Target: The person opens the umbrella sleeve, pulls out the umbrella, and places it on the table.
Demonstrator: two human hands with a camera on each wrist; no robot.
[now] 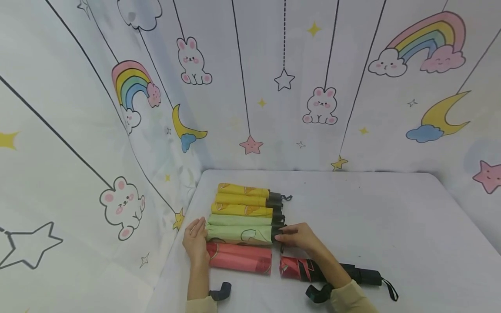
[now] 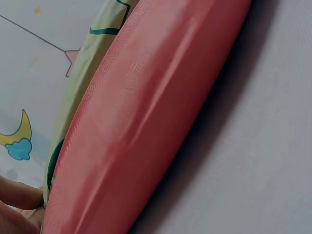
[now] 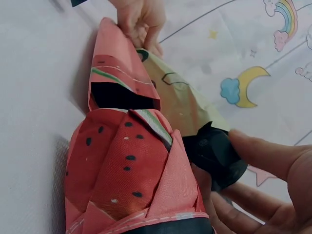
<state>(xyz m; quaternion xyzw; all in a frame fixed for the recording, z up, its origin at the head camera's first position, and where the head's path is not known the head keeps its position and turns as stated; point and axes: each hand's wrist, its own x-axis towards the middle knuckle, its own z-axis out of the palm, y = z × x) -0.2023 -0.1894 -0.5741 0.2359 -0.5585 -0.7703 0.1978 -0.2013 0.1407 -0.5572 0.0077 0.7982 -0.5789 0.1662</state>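
My left hand (image 1: pixel 194 241) is at the left end of the nearer light-green folded umbrella (image 1: pixel 238 234), its bent fingers holding that tip. At the other end, my right hand (image 1: pixel 299 237) pinches the umbrella's black handle (image 3: pixel 217 151) between thumb and fingers. A red umbrella sleeve (image 1: pixel 240 258) lies just in front of the green umbrella, its dark open mouth facing right in the right wrist view. Below my right forearm is a folded red umbrella (image 1: pixel 293 268) with a watermelon-seed print, a black shaft and a black handle with a strap, partly hidden by the arm.
Behind the held umbrella lie another light-green umbrella (image 1: pixel 239 220) and several yellow ones (image 1: pixel 242 199), side by side, black handles to the right. The white table (image 1: pixel 383 217) meets a cartoon-printed cloth wall (image 1: pixel 274 126) at the back and left.
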